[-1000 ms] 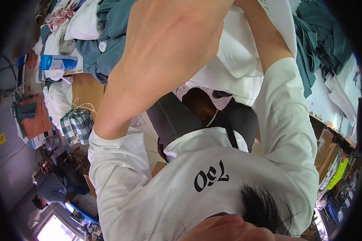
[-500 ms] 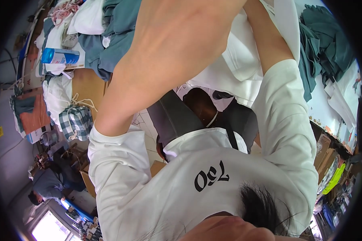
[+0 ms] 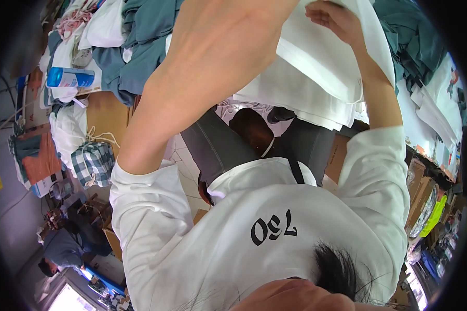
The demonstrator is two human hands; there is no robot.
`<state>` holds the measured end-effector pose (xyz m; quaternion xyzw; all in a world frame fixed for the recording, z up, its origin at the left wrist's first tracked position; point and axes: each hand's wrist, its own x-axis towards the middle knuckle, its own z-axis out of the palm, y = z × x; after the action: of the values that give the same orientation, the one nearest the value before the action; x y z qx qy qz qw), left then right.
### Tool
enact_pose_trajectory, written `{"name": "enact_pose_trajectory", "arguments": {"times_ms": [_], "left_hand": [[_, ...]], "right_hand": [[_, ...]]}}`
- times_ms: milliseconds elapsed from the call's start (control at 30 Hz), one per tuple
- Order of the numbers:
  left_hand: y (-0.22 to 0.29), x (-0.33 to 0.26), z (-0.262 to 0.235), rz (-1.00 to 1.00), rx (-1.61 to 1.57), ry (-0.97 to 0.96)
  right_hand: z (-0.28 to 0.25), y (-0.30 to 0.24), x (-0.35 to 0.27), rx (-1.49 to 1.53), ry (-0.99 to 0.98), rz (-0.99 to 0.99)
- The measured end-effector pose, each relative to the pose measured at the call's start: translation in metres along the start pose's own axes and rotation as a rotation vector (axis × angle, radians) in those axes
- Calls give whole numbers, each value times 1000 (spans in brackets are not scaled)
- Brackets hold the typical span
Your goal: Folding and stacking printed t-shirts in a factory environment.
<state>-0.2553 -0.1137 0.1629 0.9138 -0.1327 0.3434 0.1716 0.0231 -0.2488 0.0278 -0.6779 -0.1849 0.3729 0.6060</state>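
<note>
My right hand (image 3: 331,17) is raised at the top of the view, shut on a stack of folded white cloth (image 3: 316,78) held in front of me. My bare left forearm (image 3: 202,78) fills the middle and reaches up to the same cloth, but its hand is cut off by the top edge. Below are my white printed shirt (image 3: 264,233) and dark grey trousers (image 3: 218,145).
Teal garments (image 3: 145,31) and white bundles are heaped at the upper left beside a blue can (image 3: 70,78). A checked cloth bag (image 3: 93,163) and a cardboard box (image 3: 106,114) lie below them. Another person (image 3: 62,249) sits at lower left. Shelves with boxes (image 3: 425,181) line the right.
My right hand and the white cloth have come a little lower into the picture. The view has shifted slightly; my left arm stays raised.
</note>
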Motion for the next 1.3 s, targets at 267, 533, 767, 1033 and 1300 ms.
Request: {"name": "enact_pose_trajectory", "arguments": {"times_ms": [267,533,767,1033,1300], "left_hand": [[-3,0,44,169,-260,219],[17,2,26,-62,4,-53],[22,-5,19,-155,148,-92],[20,1,22,-347,46,-95],[4,-5,10,-124,138,46]], "right_hand": [[-24,9,-169,-122,-211,-86],[-110,244,-325,-870,-172,343],[21,109,-280,-1030,487,-169],[87,30,-107,-1456,590,-929],[-27,-10,-147,-2286,435,-386]]}}
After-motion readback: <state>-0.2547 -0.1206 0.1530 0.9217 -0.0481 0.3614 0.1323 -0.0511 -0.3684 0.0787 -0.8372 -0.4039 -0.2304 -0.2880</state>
